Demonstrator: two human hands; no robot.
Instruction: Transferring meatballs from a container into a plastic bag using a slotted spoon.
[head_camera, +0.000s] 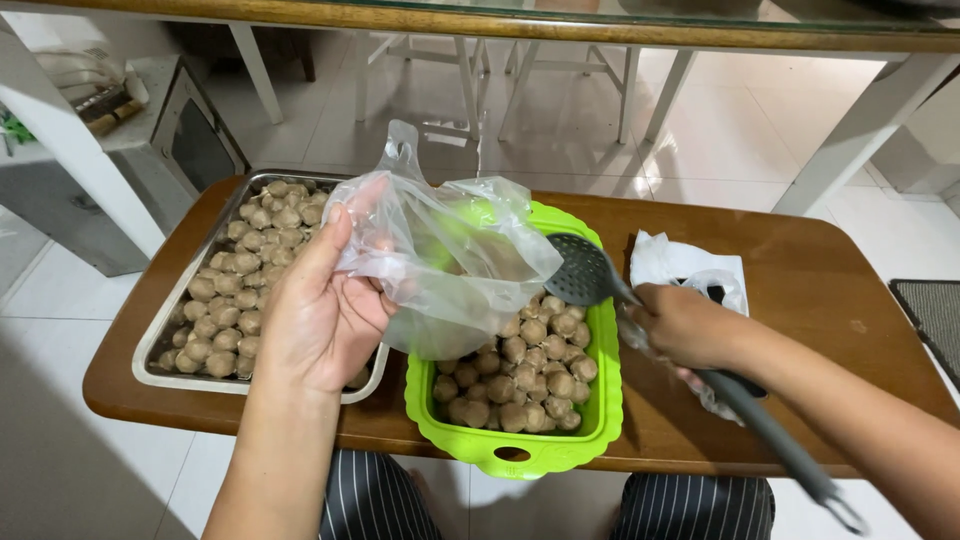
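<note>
My left hand (320, 310) pinches a clear plastic bag (450, 260) between thumb and fingers, holding it up over the near edge of the green basket (515, 450). The crumpled bag hides the far left part of the basket, and I cannot tell whether anything is inside it. My right hand (685, 325) is closed round the handle of a dark slotted spoon (580, 270), whose head hangs above the meatballs (520, 385) heaped in the basket. The handle's lower end blurs toward the bottom of the view.

Left of the basket, touching or nearly touching it, sits a metal tray (150, 365) filled with more of the same brown balls; my left hand covers its near right corner. Behind my right hand lies a white plastic bag (680, 262), partly hidden by the wrist, with something dark in it that I cannot make out.

Everything rests on a low brown wooden table (830, 290) with rounded corners. Around it is a pale tiled floor (560, 130), and white table legs (860, 130) stand beyond. A dark mat (935, 315) is cut off at the right edge.
</note>
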